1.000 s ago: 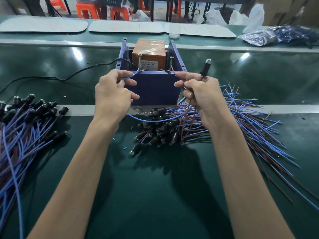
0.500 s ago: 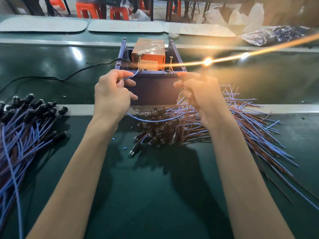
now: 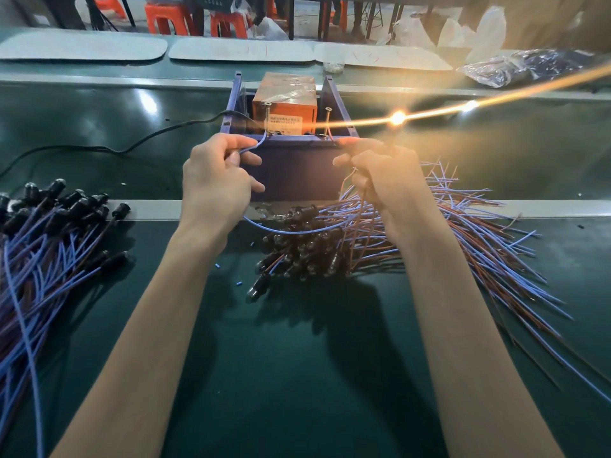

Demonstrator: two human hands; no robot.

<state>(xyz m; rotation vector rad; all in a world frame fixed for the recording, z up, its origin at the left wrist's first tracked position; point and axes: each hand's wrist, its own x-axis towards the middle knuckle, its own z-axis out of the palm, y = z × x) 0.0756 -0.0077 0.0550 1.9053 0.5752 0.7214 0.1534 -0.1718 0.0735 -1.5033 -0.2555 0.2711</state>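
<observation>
Wired-lamp bundle (image 3: 49, 233): far left on the desk (image 3: 297, 358). Left hand (image 3: 215, 183): pinches the blue wire (image 3: 297, 231), tip at the left screw post (image 3: 267, 119) of the purple box (image 3: 294, 170). Right hand (image 3: 386, 180): fingers curled, grips the lit lamp (image 3: 397, 118) and brown wire (image 3: 361, 209) beside the right screw post (image 3: 327, 122). Loose lamp pile (image 3: 330, 256): below the right hand.

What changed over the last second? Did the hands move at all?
The lamp in the right hand was dark a second ago, lit half a second ago and glows now. Both hands stayed put: the left hand pinches the blue wire at the left screw. The pile of lamps is unmoved.
</observation>
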